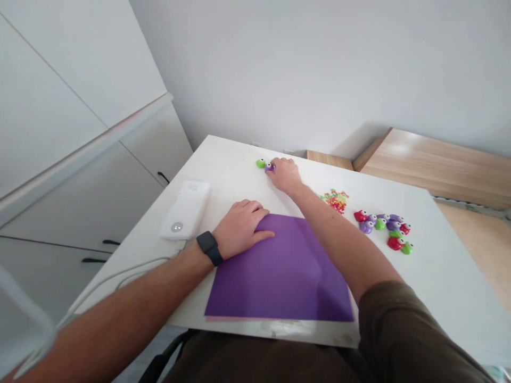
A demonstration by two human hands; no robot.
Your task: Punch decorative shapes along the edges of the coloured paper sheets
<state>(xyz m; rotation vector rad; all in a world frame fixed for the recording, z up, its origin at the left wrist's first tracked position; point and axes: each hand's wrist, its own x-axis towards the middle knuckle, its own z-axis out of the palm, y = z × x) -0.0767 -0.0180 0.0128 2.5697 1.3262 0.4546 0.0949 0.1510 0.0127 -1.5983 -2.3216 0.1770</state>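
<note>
At the far edge of the white table, my right hand [286, 174] has its thumb and fingers closed around a small purple big-eyed toy [269, 167]. A green big-eyed toy [260, 163] sits just left of it. My left hand [243, 227] lies flat, fingers stretched out, over the top left corner of a purple sheet of paper [275, 271]. Pink paper shows under the sheet's near edge. My right forearm passes over the sheet's right side and hides part of it.
Right of my forearm lies a pile of tiny red, green and yellow pieces [336, 201]. Beyond it stand several red, purple and green big-eyed toys [395, 243]. A white device [186, 210] with cables is at the left. Wooden furniture [447, 159] adjoins the table [443, 282] on the right.
</note>
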